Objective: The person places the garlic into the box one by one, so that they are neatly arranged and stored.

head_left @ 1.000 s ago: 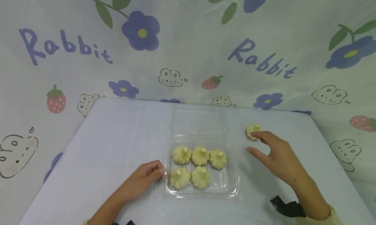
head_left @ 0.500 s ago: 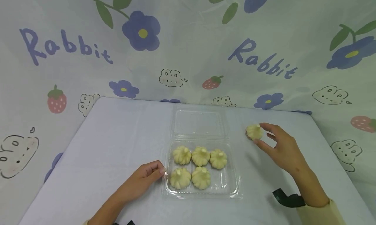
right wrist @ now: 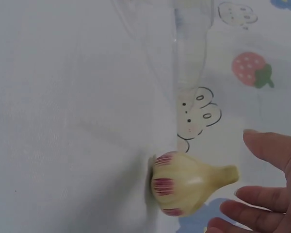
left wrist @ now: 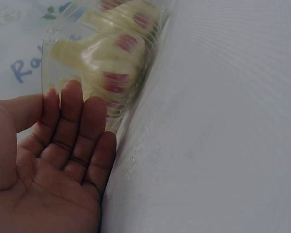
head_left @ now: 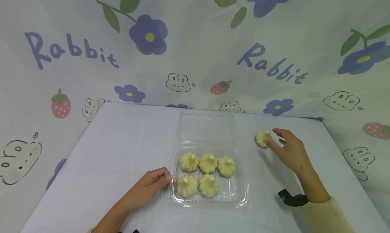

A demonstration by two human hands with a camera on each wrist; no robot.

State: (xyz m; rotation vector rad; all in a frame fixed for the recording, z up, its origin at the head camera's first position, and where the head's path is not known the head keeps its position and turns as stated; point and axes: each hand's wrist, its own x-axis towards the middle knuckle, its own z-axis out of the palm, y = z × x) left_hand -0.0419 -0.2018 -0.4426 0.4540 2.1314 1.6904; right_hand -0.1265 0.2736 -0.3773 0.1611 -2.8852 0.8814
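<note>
A clear plastic clamshell box [head_left: 226,197] lies with its lid [head_left: 207,128] folded back. In it sit several garlic bulbs [head_left: 208,185], pale with purplish-red streaks in the left wrist view. At the box's left rim, my left hand [head_left: 149,185] pinches the edge between thumb and fingers; the wrist view shows its fingertips against the clear wall. A single garlic bulb [right wrist: 184,184] stands on the table to the right of the lid. Beside it my right hand [head_left: 292,152] has thumb and fingers spread, and the right wrist view shows a gap between them and the bulb.
A white cloth covers the table [head_left: 128,138]. Behind it hangs a curtain [head_left: 195,40] printed with flowers, strawberries and rabbits. A dark wrist-mounted piece [head_left: 292,198] juts out under the right forearm.
My right hand came to the lone bulb from the front right, its thumb and fingers reaching round it, and now stands slightly to its right. The left hand keeps its place at the box.
</note>
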